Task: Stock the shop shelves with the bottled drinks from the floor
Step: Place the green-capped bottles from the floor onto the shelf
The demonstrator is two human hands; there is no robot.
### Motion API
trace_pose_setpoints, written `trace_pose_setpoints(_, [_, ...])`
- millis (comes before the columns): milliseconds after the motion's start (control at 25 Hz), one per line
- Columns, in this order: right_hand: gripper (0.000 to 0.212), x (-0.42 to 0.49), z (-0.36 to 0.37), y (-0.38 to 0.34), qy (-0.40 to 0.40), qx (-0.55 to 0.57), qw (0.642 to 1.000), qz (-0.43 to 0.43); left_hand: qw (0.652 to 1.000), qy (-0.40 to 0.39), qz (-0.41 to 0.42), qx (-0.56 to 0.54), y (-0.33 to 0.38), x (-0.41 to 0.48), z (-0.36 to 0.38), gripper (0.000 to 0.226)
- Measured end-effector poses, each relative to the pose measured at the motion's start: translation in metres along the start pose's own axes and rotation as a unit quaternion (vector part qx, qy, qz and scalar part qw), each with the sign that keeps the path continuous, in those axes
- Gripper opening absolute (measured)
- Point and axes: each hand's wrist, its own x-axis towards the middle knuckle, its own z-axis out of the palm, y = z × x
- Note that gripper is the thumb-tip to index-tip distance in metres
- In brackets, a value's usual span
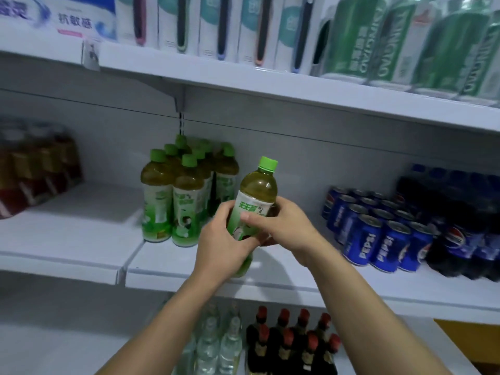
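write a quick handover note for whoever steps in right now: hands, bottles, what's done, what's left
Left hand: grips the lower half of a green tea bottle.
Right hand: holds the same bottle from the other side, thumb across the label.
Bottle: slightly tilted, cap up, at the front of the middle shelf, between the cluster of green tea bottles and the Pepsi cans; not yet released.
Done: the cluster stands on the shelf.
Left: probably set this one beside the cluster. The floor stock is out of view, so how many remain cannot be told.
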Motion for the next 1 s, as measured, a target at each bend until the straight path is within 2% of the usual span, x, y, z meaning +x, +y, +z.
trace_pose_setpoints(160, [0.035, 0.05, 0.029, 0.006, 0.052, -0.051, 0.997, -0.017, 1.0, 0.007, -0.012, -0.008, -0.033, 0.035, -0.003, 0.061])
trace_pose_setpoints(280, [0.029, 0.081, 0.03, 0.014, 0.065, -0.031, 0.997, 0.002, 0.999, -0.026, -0.025, 0.024, -0.048, 0.055, 0.003, 0.058])
trace_pose_setpoints(400, [0.026, 0.109, 0.025, 0.026, 0.071, -0.057, 0.996, 0.013, 0.994, -0.084, -0.06, 0.041, -0.06, 0.064, 0.004, 0.085])
trace_pose_setpoints(520, [0.031, 0.134, 0.035, 0.036, 0.059, -0.103, 0.993, 0.016, 0.99, -0.096, -0.092, 0.044, -0.067, 0.061, -0.001, 0.092])
trace_pose_setpoints(640, [0.04, 0.157, 0.042, 0.039, 0.066, -0.093, 0.993, 0.014, 0.987, -0.086, -0.109, 0.077, -0.075, 0.061, -0.005, 0.097])
trace_pose_setpoints(760, [0.049, 0.166, 0.042, 0.043, 0.053, -0.066, 0.996, 0.0, 0.986, -0.076, -0.128, 0.08, -0.072, 0.061, -0.009, 0.092])
trace_pose_setpoints(1000, [0.029, 0.167, 0.044, 0.049, 0.058, -0.063, 0.996, -0.02, 0.984, -0.057, -0.154, 0.068, -0.073, 0.058, -0.003, 0.084])
